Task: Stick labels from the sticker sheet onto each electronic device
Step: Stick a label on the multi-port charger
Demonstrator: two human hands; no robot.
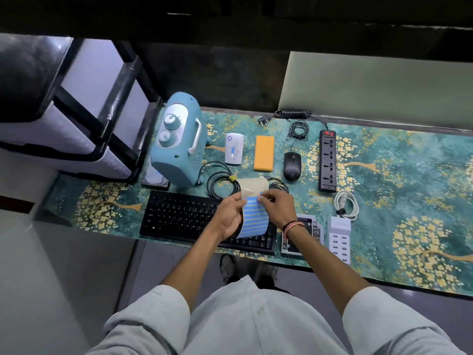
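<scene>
The left hand [229,213] has its grip wrapped round the left edge of the sticker sheet [254,217], fingers curled behind and thumb on the front, holding it in the air above the keyboard [184,217]. The right hand [277,204] pinches with thumb and fingertips at the sheet's upper right corner, where a blue label [261,193] shows at the fingertips; whether it is fully peeled off cannot be told. The sheet's upper part is bare backing and curls away; below it run rows of blue labels. Beyond the hands, on the patterned counter [409,175], lie coiled black cables [221,180], a teal heater [179,142], a white device [234,148] already carrying a blue label, an orange box [263,153], a black mouse [291,166] and a power strip [327,160]. Near the right wrist sit a drive caddy [311,231] and a white USB charger [340,239].
</scene>
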